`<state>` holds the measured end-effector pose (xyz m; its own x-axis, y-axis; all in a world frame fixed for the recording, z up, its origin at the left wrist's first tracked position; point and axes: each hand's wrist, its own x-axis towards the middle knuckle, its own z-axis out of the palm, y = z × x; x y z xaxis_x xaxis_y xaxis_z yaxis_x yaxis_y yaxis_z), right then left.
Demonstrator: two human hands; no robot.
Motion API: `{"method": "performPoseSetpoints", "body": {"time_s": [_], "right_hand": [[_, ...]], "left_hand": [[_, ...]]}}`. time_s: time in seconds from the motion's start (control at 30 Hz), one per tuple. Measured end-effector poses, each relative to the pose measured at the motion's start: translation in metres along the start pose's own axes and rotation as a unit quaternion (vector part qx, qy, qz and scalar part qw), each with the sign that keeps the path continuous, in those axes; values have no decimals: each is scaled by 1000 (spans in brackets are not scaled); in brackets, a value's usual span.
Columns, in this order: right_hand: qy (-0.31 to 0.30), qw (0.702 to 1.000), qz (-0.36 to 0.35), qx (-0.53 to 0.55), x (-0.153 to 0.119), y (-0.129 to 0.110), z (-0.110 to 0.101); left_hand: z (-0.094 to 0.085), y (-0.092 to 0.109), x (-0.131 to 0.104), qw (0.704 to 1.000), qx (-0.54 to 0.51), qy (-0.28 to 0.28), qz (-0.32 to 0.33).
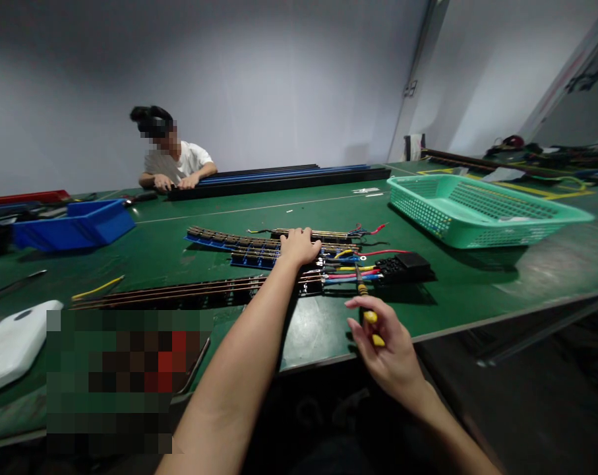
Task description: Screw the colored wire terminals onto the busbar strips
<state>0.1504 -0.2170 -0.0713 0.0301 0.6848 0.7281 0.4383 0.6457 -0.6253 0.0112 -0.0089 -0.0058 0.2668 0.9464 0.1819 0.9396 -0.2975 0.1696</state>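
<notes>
My left hand (pixel 300 247) lies with fingers spread on top of several dark strips with brass-coloured rods (pixel 229 243), pressing on their right part. Coloured wires (pixel 353 274) come out of the strips' right ends and run to a black connector block (pixel 407 265). In my right hand (pixel 385 336), near the table's front edge, is a yellow-handled tool (pixel 370 317), with the fingers curled round its grip. The tool's dark tip points up toward the wires; whether it touches them is hard to tell. A longer strip (pixel 170 293) stretches left under my left forearm.
A green mesh basket (pixel 457 227) stands at the right, a blue bin (pixel 76 225) at the left. Across the green table (pixel 219 212), a person (pixel 175 161) handles long black and blue bars (pixel 279 181). A white device (pixel 16 343) lies front left, beside a blurred-out area.
</notes>
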Motion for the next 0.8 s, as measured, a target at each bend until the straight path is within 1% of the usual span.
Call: {"method": "performPoseSetpoints", "body": {"time_s": [0.07, 0.13, 0.17, 0.23, 0.3, 0.33, 0.37, 0.43, 0.5, 0.6, 0.63, 0.73, 0.77, 0.8], "right_hand": [[-43, 998, -2, -48, 13, 0, 0], [-103, 988, -25, -112, 21, -4, 0], [-139, 977, -40, -157, 23, -7, 0], [-209, 942, -65, -256, 26, -14, 1], [-262, 906, -65, -325, 27, -20, 1], [-278, 898, -55, -338, 28, -23, 1], [-287, 897, -40, -334, 30, -24, 1], [-288, 913, -2, -288, 33, -27, -2], [-287, 933, 37, -215, 37, -28, -6], [-276, 950, 79, -123, 39, -26, -6], [-256, 956, 92, -112, 38, -25, -4], [-158, 973, 136, -99, 32, -21, 7], [-128, 977, 158, -71, 30, -20, 11], [-97, 977, 188, -19, 29, -19, 13]], "left_hand": [[0, 0, 0, 1000, 0, 0, -1], [0, 0, 0, 1000, 0, 2, -1], [0, 1, 0, 1000, 0, 2, 0], [0, 1, -1, 1000, 1, 3, 1], [0, 1, -1, 1000, 0, 2, 0], [-1, 1, -1, 1000, -1, 1, -1], [-1, 1, -1, 1000, -2, -1, -2], [-1, 1, -2, 1000, -4, -3, -5], [-2, 1, -2, 1000, -3, -2, -5], [-2, 1, -2, 1000, 0, 0, -1], [-2, 1, -2, 1000, 1, -1, 0], [-2, 1, -2, 1000, 2, 1, 1], [-1, 1, -2, 1000, 1, 1, 0], [-1, 1, -2, 1000, 0, 1, -1]]}}
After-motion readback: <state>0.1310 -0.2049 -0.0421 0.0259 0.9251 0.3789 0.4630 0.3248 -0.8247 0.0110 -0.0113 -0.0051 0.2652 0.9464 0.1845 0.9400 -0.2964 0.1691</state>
